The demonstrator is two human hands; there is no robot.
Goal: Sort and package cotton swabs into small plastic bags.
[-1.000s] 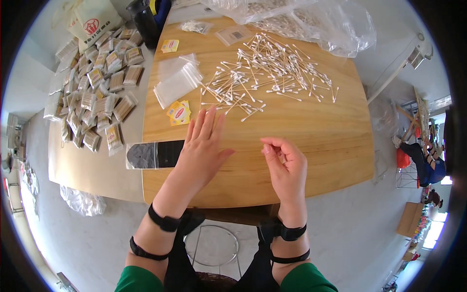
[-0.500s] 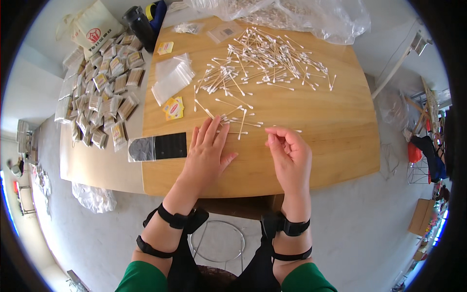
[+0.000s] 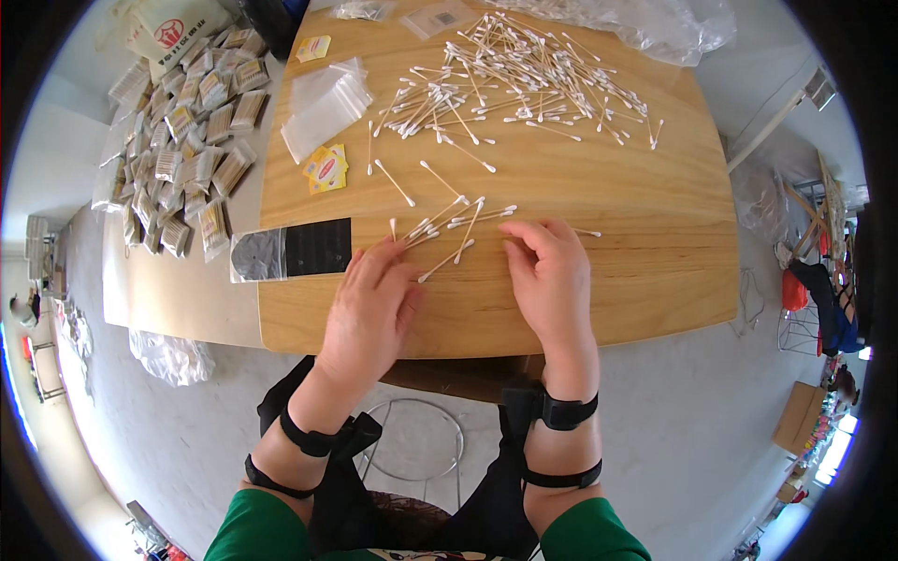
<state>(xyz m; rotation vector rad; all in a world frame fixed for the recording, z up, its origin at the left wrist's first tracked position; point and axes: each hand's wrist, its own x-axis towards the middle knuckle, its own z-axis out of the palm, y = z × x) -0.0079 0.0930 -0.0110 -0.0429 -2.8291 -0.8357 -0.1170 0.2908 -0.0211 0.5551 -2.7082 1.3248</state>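
My left hand point(image 3: 368, 307) is curled at the near end of a small group of cotton swabs point(image 3: 440, 224). Its fingers close on the ends of some, with one white tip standing up beside the fingertips. To the right, my right hand point(image 3: 554, 280) hovers low over the table with thumb and forefinger bent almost together. What it holds, if anything, is hidden; one swab's tip point(image 3: 599, 233) shows past its far side. Beyond the hands lies a large loose heap of white-tipped swabs point(image 3: 524, 75) with wooden sticks.
At left are a black pad point(image 3: 318, 247) partly in clear film, yellow cards point(image 3: 325, 170) and clear zip bags point(image 3: 323, 117). Many packed swab bags point(image 3: 192, 140) cover the side table, a cloth bag point(image 3: 168, 28) behind them. A plastic sheet point(image 3: 655, 28) lies at the far edge.
My left hand has gone from flat and spread to curled round swab ends, and the nearby swabs have shifted. My right hand remains bent beside them. The whole view has moved slightly.
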